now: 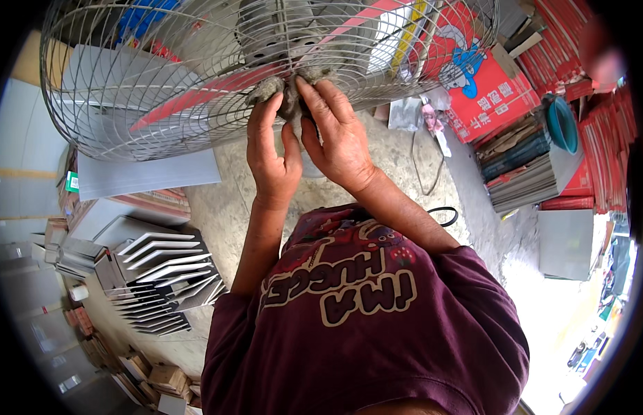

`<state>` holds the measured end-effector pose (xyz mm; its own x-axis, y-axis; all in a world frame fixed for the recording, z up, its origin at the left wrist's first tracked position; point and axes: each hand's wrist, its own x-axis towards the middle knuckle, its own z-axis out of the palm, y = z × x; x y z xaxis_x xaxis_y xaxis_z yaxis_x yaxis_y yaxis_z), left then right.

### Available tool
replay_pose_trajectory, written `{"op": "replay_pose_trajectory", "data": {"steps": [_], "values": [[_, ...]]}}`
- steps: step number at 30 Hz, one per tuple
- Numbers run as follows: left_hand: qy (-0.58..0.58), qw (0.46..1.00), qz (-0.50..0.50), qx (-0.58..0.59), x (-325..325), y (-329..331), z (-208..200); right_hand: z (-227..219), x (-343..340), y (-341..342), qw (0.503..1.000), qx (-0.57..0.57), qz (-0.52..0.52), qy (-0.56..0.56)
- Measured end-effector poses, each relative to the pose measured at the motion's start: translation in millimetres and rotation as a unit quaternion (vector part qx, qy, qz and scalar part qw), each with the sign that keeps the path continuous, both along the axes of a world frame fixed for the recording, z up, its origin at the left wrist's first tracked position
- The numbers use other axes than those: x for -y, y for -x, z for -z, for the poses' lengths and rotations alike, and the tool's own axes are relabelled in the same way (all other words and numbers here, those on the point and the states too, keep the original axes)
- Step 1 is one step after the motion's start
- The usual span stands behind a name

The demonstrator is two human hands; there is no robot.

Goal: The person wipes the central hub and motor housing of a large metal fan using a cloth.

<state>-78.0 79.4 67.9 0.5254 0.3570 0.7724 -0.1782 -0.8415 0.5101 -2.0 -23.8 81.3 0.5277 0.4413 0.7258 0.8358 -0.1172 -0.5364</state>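
Left hand (273,162) and right hand (343,142) curl their fingers onto what I, watching remotely, take for a grey rag (291,105) at the near side of the fan (276,52), its cage (197,142) in place; work seems underway, the remainder unclear.

Fan cage (197,104) runs off top edge; grey wad (291,107) is partly covered by fingers.
Left hand (272,159) and right hand (341,142) hide much of the wad, material unclear; blue object (143,22) behind wires is cut off at top; reddish shape (602,57) upper right is blurred; far-right small items (586,353) are too tiny to tell; maroon shirt (363,346) leaves lower edge.
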Motion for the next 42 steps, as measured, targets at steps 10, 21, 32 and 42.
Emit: {"op": "replay_pose_trajectory", "data": {"steps": [10, 21, 32, 42], "values": [[0.167, 0.985, 0.023, 0.045, 5, 15, 5, 11, 18, -6, 0.996, -0.075, 0.012, -0.043], [-0.001, 1.000, 0.012, 0.020, 8, -1, -25, -15, -2, -2, 0.999, 0.032, -0.036, -0.022], [-0.039, 0.999, 0.000, 0.001, 1, -3, -16, -19, 0, -3, 0.999, 0.043, -0.021, -0.010], [-0.047, 0.998, -0.022, -0.018, 3, -1, -25, -20, 6, -2, 1.000, -0.014, -0.022, 0.000]]}}
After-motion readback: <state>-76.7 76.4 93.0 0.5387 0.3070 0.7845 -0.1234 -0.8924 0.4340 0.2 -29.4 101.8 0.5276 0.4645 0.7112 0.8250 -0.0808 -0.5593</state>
